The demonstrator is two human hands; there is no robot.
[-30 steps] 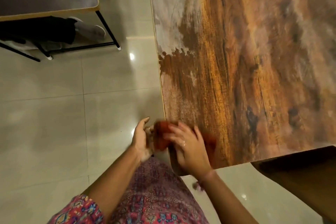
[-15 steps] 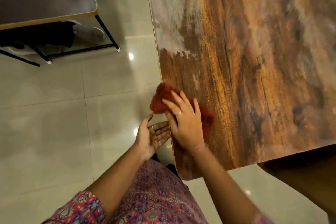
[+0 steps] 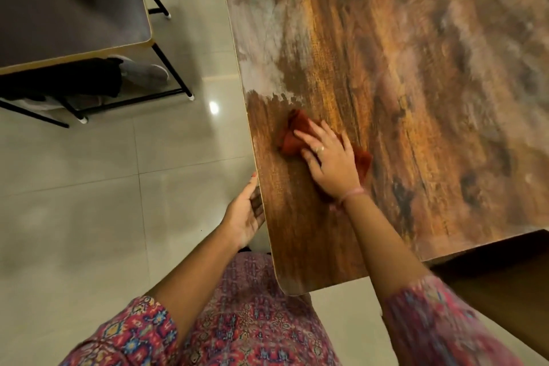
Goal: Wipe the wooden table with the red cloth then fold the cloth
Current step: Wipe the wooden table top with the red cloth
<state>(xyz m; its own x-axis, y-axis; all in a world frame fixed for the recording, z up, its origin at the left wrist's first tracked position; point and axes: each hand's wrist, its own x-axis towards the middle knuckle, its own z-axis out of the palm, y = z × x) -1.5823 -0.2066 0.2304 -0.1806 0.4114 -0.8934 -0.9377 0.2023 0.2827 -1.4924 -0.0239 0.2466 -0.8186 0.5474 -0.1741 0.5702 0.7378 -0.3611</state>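
Tabletop [image 3: 416, 83] — streaked wood grain — above pale floor tiles [image 3: 89, 187].

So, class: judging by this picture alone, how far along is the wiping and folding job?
Done: the near left strip of the wooden table looks dark and clean. In hand: the right hand presses the bunched red cloth flat on the table. Left: the whitish film further up, then folding.

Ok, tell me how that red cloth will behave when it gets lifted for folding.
The red cloth lies bunched in soft creases under the right hand, so it is probably floppy and will droop. It looks thin, likely light. It probably slides easily on the smooth wooden table.
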